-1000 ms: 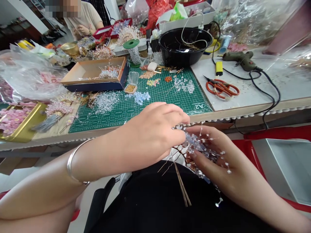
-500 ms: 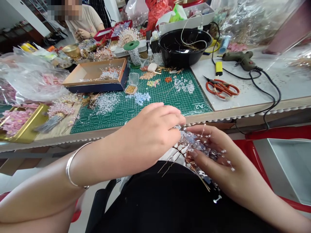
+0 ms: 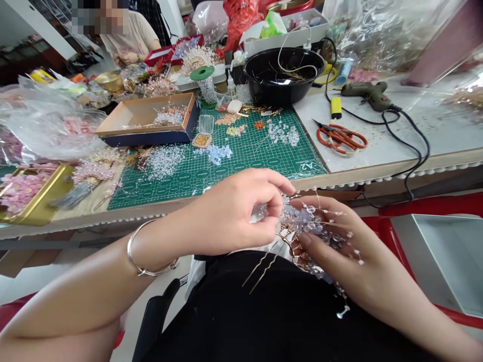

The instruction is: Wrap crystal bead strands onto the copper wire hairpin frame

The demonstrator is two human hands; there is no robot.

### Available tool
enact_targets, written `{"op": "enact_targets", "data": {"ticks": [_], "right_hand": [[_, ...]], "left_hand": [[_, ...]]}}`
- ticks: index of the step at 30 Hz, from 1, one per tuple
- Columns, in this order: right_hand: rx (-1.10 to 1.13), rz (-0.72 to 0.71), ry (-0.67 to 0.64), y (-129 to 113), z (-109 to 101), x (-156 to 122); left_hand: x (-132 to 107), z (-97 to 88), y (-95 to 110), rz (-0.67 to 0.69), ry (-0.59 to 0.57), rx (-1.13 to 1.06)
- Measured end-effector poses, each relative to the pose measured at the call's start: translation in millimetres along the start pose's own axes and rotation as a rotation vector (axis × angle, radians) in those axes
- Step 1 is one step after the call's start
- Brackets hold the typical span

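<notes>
Over my lap, both hands work a beaded hair ornament [image 3: 305,226] made of clear and pale blue crystal beads on copper wire, with a two-pronged gold hairpin [image 3: 260,271] pointing down-left. My left hand [image 3: 234,211] pinches the bead cluster at its left side with curled fingers; a silver bangle [image 3: 145,251] sits on that wrist. My right hand [image 3: 339,251] cradles the ornament from below and the right, fingers wrapped round the beaded sprigs.
A green cutting mat [image 3: 241,156] on the table holds small bead piles. Behind it stand a cardboard box lid [image 3: 147,118], a black bowl [image 3: 283,73], orange scissors [image 3: 339,137], a glue gun [image 3: 368,93] with cord. Another person [image 3: 124,35] sits at far left.
My left hand has turned and curled, showing its fingers pinching the beads. The hairpin prongs swung from pointing down to down-left. The right hand stayed almost still.
</notes>
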State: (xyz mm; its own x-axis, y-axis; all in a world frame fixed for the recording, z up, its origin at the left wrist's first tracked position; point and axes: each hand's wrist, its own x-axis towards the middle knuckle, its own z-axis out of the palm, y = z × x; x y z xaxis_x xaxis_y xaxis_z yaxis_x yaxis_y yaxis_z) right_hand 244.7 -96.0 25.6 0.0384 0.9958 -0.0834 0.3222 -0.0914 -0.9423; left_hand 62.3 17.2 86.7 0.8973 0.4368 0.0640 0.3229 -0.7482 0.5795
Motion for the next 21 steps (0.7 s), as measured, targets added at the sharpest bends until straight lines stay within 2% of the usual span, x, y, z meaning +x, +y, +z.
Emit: {"op": "enact_targets", "data": {"ticks": [3,5,6,9,10,11,12,14,16,18,21], "right_hand": [[0.022,0.003,0.013,0,-1,0],[0.035,0.004,0.051,0,-2,0],[0.044,-0.001,0.085,0,-3,0],[0.066,-0.02,0.187,0,-6,2],[0.064,-0.021,0.21,1,-7,2],[0.054,-0.021,0.231,1,-7,3],[0.038,-0.024,0.246,1,-7,4],[0.004,-0.037,0.268,-1,-5,6],[0.0,-0.067,0.253,-4,-3,6],[-0.028,-0.106,0.197,-8,-6,6],[-0.152,-0.173,0.16,-11,-28,9]], "left_hand": [[0,0.1,4,-0.102,-0.01,-0.072],[-3,1.6,6,-0.149,0.044,-0.089],[-5,3.4,6,-0.171,0.123,-0.102],[-15,12.8,3,-0.228,0.497,-0.169],[-18,16.7,1,-0.254,0.587,-0.193],[-20,20.7,-2,-0.291,0.609,-0.23],[-21,24.4,-4,-0.345,0.557,-0.285],[-19,30.3,-6,-0.41,0.36,-0.422],[-14,33.5,-6,-0.401,0.191,-0.57],[-8,33.8,-4,-0.376,0.153,-0.726],[-5,30.7,-4,-0.415,0.222,-0.94]]}}
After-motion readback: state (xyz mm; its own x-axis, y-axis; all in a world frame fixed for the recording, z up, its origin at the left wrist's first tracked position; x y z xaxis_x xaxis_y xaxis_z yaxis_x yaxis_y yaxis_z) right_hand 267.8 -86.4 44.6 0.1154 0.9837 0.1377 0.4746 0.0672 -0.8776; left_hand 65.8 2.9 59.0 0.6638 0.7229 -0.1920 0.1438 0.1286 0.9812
